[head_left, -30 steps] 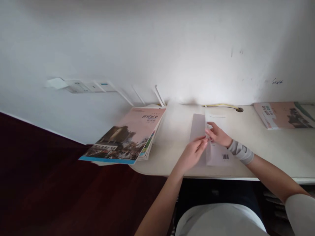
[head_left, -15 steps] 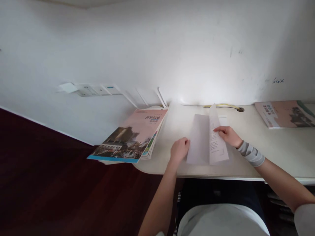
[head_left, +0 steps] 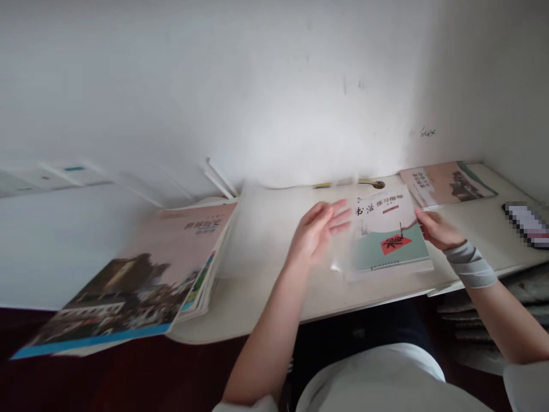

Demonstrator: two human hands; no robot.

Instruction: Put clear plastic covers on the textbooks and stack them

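A thin booklet (head_left: pixel 388 234) with a white, green and red cover lies closed on the white desk (head_left: pixel 266 240). My left hand (head_left: pixel 319 229) hovers at its left edge with the fingers stretched out and apart; it is somewhat blurred. My right hand (head_left: pixel 435 228), with a grey wrist wrap, rests at the booklet's right edge, fingers curled on that edge.
A stack of pink-covered textbooks (head_left: pixel 146 280) overhangs the desk's left end. Another pink book (head_left: pixel 446 183) lies at the back right near a cable hole (head_left: pixel 378 184). A flat object, pixelated, (head_left: pixel 529 223) sits at the far right. The wall stands close behind.
The booklet was open with a page being turned; now it lies closed, cover up. My left hand has moved from its left side up to its edge, and my view has shifted left.
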